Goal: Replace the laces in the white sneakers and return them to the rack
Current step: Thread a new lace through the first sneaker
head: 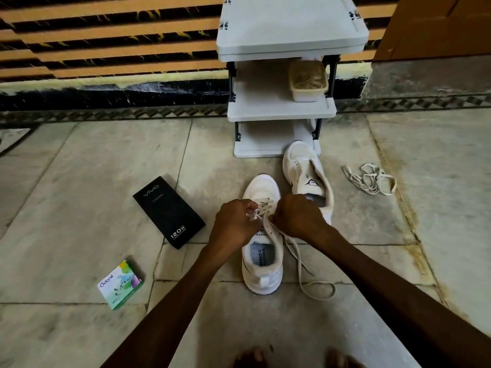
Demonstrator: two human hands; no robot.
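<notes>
A white sneaker (261,261) stands on the floor in front of me, toe pointing away, with a cream lace (303,266) threaded through its upper eyelets. My left hand (233,224) pinches the lace at the left side of the eyelets. My right hand (297,216) grips the lace on the right side; its long loose end trails over the floor to the right. The second white sneaker (305,168) has no lace and lies just beyond, next to the rack's foot. A loose lace (370,179) lies tangled on the floor at the right.
A white shoe rack (281,107) stands against the wall, with a clear tub (308,81) of laces on its middle shelf. A black box (168,211) and a small green box (121,284) lie on the floor at the left. My toes show at the bottom edge.
</notes>
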